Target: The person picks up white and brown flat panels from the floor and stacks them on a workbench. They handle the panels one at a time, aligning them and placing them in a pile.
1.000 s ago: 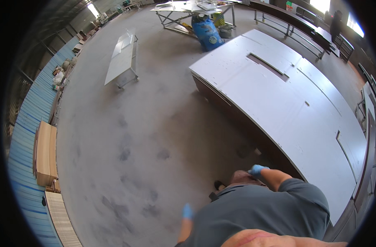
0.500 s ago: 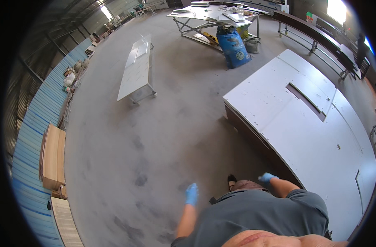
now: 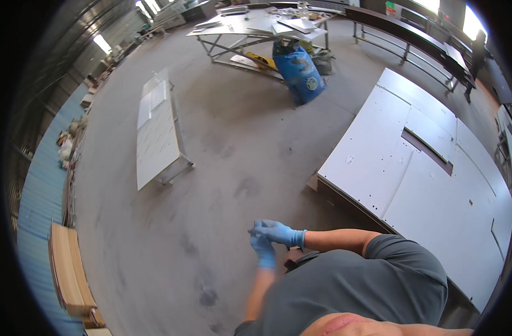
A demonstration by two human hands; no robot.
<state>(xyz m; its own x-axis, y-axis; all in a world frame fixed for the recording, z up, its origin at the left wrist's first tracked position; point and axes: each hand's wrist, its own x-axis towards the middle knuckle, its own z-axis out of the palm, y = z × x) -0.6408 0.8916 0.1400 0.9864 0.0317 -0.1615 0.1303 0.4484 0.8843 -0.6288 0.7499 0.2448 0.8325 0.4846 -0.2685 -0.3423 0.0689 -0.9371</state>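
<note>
Both of my hands wear light blue gloves and meet in front of my body, above the grey floor. My left hand [image 3: 262, 250] points upward with its fingers curled in. My right hand [image 3: 278, 232] reaches across from the right, and its closed fingers touch the left hand's fingertips. Whether anything small lies between them, or only glove material, is hidden. To the right of my hands lies a stack of large white panels [image 3: 368, 168] with small holes and a long slot cut in the top one.
A low stand with a long white board [image 3: 156, 143] is ahead on the left. Farther off stand a cluttered worktable [image 3: 233, 25] and a blue sack [image 3: 299, 75]. Wood-coloured boards [image 3: 71, 269] lean by the blue left wall. A person [image 3: 476, 61] is at the far right.
My right hand has come across from beside the panel stack to meet my left hand, which has risen slightly. The view has shifted, with the low stand and worktable now farther left.
</note>
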